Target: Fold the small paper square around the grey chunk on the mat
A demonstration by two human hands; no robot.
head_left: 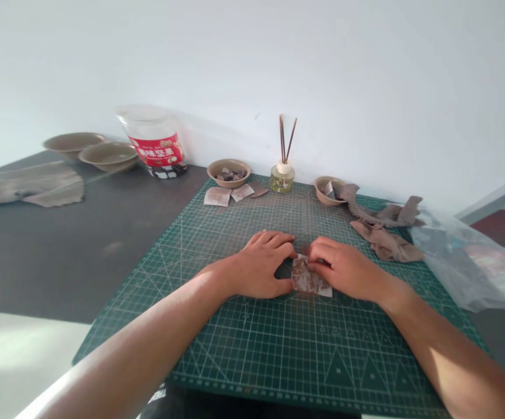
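Note:
A small white square piece point(311, 278), patchily covered in brown, lies on the green cutting mat point(278, 331). At its left edge is my left hand point(263, 265), thumb at the lower corner and fingers spread toward the upper one. My right hand point(344, 266) is over the square's upper right part, fingers bent and closed in a pinch. Whatever sits between those fingertips is too small and hidden to make out. Two similar brown-white squares point(216, 196) and a grey-brown scrap point(259, 190) lie farther back on the mat.
Along the wall stand a bowl of dark scraps point(228, 164), a reed diffuser point(283, 177) and a second bowl point(329, 195). Brown cloth strips point(386, 241) and a clear plastic bag point(462, 262) lie right. Left are a red-labelled tub point(156, 148), bowls point(110, 156) and cloth point(34, 183).

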